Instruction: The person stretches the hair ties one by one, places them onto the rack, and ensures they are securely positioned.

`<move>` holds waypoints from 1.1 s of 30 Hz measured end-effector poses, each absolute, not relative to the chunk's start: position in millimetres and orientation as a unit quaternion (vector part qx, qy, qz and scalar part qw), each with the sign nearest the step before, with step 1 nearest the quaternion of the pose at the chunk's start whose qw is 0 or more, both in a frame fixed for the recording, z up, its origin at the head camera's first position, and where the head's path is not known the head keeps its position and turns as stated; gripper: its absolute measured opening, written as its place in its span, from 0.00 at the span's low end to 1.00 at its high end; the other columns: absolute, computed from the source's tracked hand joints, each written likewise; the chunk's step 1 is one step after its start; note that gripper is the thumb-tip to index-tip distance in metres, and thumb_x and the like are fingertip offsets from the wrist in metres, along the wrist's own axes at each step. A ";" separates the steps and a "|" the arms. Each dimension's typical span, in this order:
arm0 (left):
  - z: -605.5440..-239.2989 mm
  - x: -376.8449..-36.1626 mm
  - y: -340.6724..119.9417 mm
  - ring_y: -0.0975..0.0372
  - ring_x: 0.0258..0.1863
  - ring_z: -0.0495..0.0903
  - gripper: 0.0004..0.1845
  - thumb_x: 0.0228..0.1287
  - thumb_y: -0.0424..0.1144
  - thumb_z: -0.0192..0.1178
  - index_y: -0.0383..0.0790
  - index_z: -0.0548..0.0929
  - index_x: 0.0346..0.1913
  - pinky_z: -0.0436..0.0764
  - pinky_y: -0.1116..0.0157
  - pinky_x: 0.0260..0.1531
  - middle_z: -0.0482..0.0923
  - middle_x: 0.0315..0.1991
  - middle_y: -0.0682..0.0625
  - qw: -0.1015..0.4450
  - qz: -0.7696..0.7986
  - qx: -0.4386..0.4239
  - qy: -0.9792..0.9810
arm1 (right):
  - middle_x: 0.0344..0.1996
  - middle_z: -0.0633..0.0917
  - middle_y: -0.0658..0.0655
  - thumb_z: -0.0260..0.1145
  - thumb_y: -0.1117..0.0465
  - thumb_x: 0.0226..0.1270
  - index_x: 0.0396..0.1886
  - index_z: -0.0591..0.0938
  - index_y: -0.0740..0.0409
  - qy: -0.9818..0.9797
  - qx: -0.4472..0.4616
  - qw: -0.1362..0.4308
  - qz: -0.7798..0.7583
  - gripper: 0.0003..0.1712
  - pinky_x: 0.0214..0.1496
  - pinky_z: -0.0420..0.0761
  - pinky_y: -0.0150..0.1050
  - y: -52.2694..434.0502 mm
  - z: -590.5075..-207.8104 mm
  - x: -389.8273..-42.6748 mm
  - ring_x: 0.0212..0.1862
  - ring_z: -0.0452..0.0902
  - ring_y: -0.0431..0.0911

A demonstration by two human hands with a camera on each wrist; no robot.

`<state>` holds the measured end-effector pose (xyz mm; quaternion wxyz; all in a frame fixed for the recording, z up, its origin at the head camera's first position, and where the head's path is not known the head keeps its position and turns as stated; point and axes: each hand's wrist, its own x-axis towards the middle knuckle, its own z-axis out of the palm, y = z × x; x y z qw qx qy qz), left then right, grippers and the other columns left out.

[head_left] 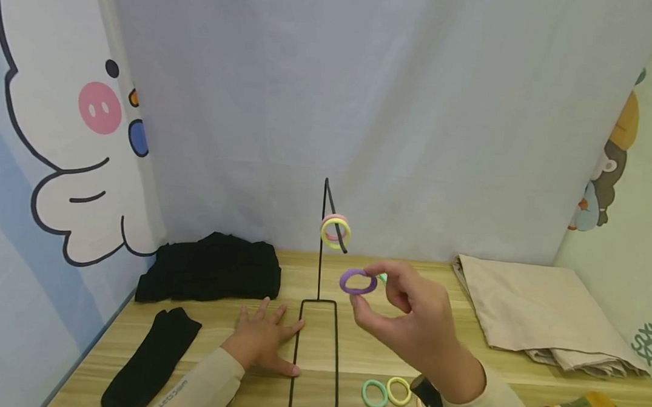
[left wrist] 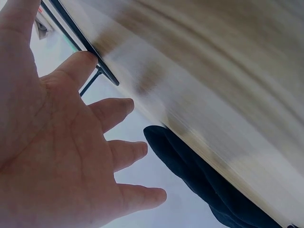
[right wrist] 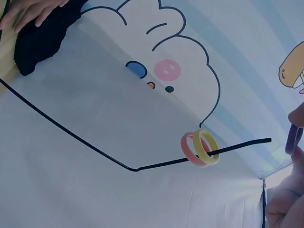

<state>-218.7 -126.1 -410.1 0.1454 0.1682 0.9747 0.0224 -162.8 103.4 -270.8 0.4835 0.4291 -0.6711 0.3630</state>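
Right-hand grip pinches purple ring; right wrist view shows it just off the stand arm tip, pink ring and yellow ring threaded. Left-hand grip splayed at base. Head view adds loose green ring on counter

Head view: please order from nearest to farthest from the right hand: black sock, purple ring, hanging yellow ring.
1. Purple ring, pinched by right hand.
2. Hanging yellow ring, on the black stand.
3. Black sock, at left on the table.
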 end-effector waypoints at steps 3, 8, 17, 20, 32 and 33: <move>-411.4 -219.2 -126.6 0.39 0.71 0.42 0.49 0.38 0.76 0.57 0.66 0.60 0.68 0.44 0.30 0.59 0.51 0.73 0.44 0.142 0.018 0.169 0.975 | 0.11 0.58 0.45 0.62 0.51 0.59 0.34 0.80 0.63 -0.675 0.410 0.509 0.342 0.17 0.17 0.51 0.21 96.3 -264.1 -170.8 0.16 0.48 0.32; -414.4 -220.0 -126.8 0.39 0.71 0.43 0.49 0.38 0.77 0.57 0.66 0.60 0.68 0.44 0.29 0.58 0.52 0.72 0.44 0.139 0.015 0.169 0.976 | 0.11 0.61 0.47 0.67 0.56 0.51 0.36 0.79 0.63 -0.713 0.368 0.520 0.291 0.17 0.14 0.51 0.25 89.2 -262.5 -188.3 0.15 0.49 0.33; -412.6 -219.7 -125.9 0.40 0.71 0.43 0.49 0.38 0.77 0.56 0.67 0.59 0.69 0.45 0.30 0.59 0.51 0.73 0.45 0.144 0.011 0.169 0.975 | 0.12 0.59 0.45 0.75 0.55 0.41 0.43 0.77 0.63 -0.773 0.327 0.469 0.277 0.29 0.15 0.49 0.25 95.0 -279.0 -201.6 0.16 0.46 0.32; -411.3 -219.2 -125.8 0.40 0.71 0.43 0.49 0.38 0.77 0.55 0.67 0.59 0.69 0.45 0.30 0.59 0.51 0.73 0.45 0.146 0.009 0.167 0.975 | 0.13 0.57 0.44 0.76 0.56 0.41 0.43 0.77 0.62 -0.787 0.325 0.423 0.311 0.29 0.17 0.50 0.24 98.4 -285.9 -199.2 0.18 0.45 0.31; -412.2 -219.5 -126.2 0.40 0.72 0.42 0.49 0.38 0.77 0.56 0.67 0.58 0.69 0.44 0.30 0.59 0.50 0.73 0.45 0.150 0.018 0.166 0.974 | 0.16 0.60 0.47 0.73 0.60 0.51 0.47 0.77 0.55 -0.832 0.280 0.020 0.478 0.23 0.23 0.64 0.30 127.9 -320.2 -186.8 0.18 0.52 0.34; -412.5 -219.7 -126.3 0.40 0.72 0.42 0.49 0.38 0.77 0.56 0.67 0.58 0.69 0.44 0.30 0.59 0.50 0.73 0.45 0.151 0.020 0.166 0.974 | 0.16 0.60 0.47 0.72 0.59 0.52 0.48 0.76 0.56 -0.833 0.283 -0.004 0.476 0.22 0.23 0.64 0.30 131.9 -324.7 -187.0 0.17 0.53 0.34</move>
